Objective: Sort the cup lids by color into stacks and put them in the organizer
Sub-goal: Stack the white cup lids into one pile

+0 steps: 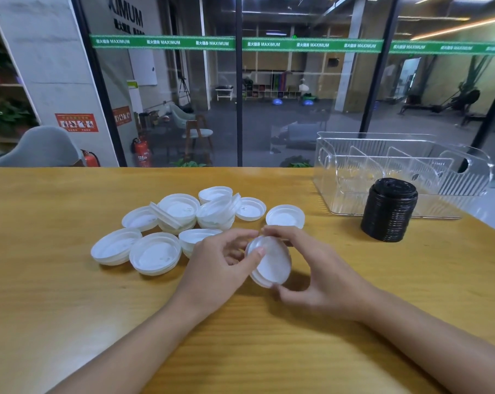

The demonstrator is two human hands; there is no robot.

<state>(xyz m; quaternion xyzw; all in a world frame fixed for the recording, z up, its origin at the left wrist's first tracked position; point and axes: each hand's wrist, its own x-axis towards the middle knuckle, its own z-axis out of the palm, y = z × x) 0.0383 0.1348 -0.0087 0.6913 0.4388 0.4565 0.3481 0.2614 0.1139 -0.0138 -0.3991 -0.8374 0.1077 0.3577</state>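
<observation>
Both hands, left hand [215,263] and right hand [314,275], partly hide a white lid [270,261].

Both bare forearms cut off by the bottom edge, tall stack of black plastic cup lids [388,211] hiding the clear ribbed plastic organizer's [456,177] front wall, right hand [320,275] motion-blurred.

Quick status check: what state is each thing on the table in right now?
Black lids: stacked upright on the table, outside the organizer.
Organizer: empty, upright.
Loose white lids: scattered, some overlapping, unsorted.
Held white lids: tilted, off the table.
Left hand: gripping the held lids.
Right hand: gripping them too.
</observation>
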